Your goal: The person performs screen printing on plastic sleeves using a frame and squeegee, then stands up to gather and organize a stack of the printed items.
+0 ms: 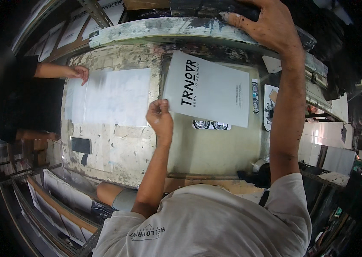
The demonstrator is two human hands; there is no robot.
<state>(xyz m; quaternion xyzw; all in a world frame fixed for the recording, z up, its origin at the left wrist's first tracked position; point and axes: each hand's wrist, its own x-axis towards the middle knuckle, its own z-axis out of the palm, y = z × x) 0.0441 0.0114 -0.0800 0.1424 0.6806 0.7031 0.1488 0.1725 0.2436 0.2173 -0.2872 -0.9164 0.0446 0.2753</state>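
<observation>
My left hand (161,120) is closed in a pinch at the left edge of a white sheet (219,96) with black printing. The sheet lies at a slant over the pale right part of the worktable (215,150). At the far side, my right hand (266,23) grips a dark, paint-stained frame (206,12). Its thumb lies along the near face, and its other fingers are mostly hidden past the top of the picture. Below the sheet, a strip with black round designs (211,124) partly shows; a similar strip (255,96) lies to the right.
A co-worker's hand (80,73) hovers by white sheets (116,96) on the table's left part. A small dark rectangular object (81,145) lies nearer. A paint-spattered whitish beam (155,31) crosses the far side. Racks with boards (56,205) stand at lower left.
</observation>
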